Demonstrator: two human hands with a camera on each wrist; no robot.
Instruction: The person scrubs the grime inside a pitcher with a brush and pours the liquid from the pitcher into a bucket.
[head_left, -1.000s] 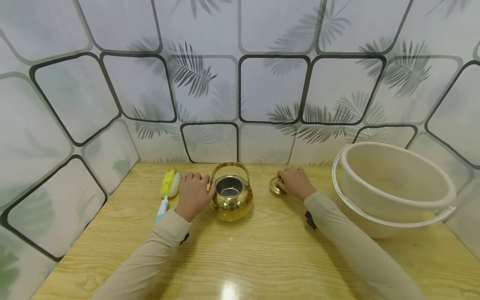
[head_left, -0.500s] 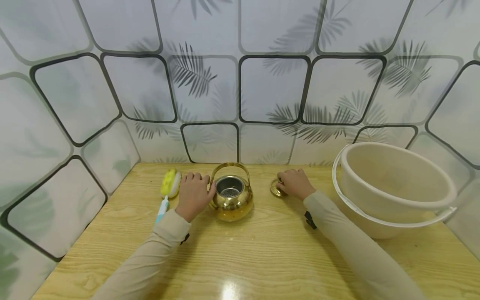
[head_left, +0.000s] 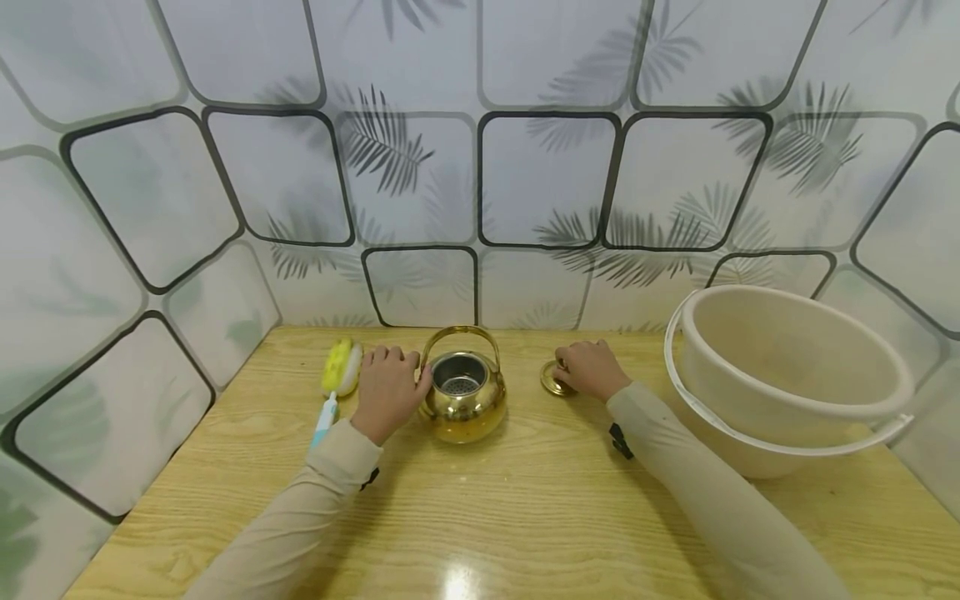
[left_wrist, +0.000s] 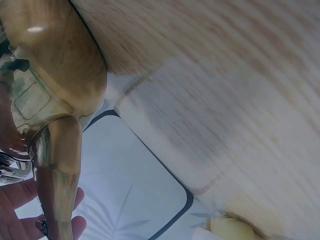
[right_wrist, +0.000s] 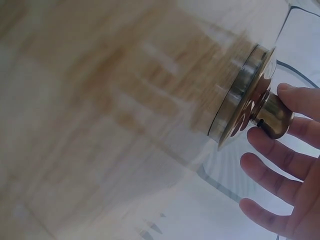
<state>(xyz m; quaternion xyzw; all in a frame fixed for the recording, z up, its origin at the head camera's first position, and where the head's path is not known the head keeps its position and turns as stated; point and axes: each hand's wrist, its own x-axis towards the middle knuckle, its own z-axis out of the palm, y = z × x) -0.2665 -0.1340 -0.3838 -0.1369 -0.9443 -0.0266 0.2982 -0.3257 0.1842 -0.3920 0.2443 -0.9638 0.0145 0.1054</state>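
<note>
A shiny gold kettle stands lidless, its arched handle upright and a perforated metal strainer showing inside. My left hand is at its left side, thumb against the body. In the left wrist view, its fingers pass behind the gold spout, with fingertips showing on the far side. Farther right, my right hand pinches the knob of the gold kettle lid between thumb and fingers. The lid's rim sits right at the tabletop, while the lower fingers are held away from it.
A brush with a yellow and white sponge head and a white-and-blue handle lies left of my left hand. At the right stands a large cream bucket, its bail hanging in front. Patterned walls border the wooden table.
The lid in my right hand has shifted slightly to the right and lies flatter. My left hand and the kettle have stayed in place.
</note>
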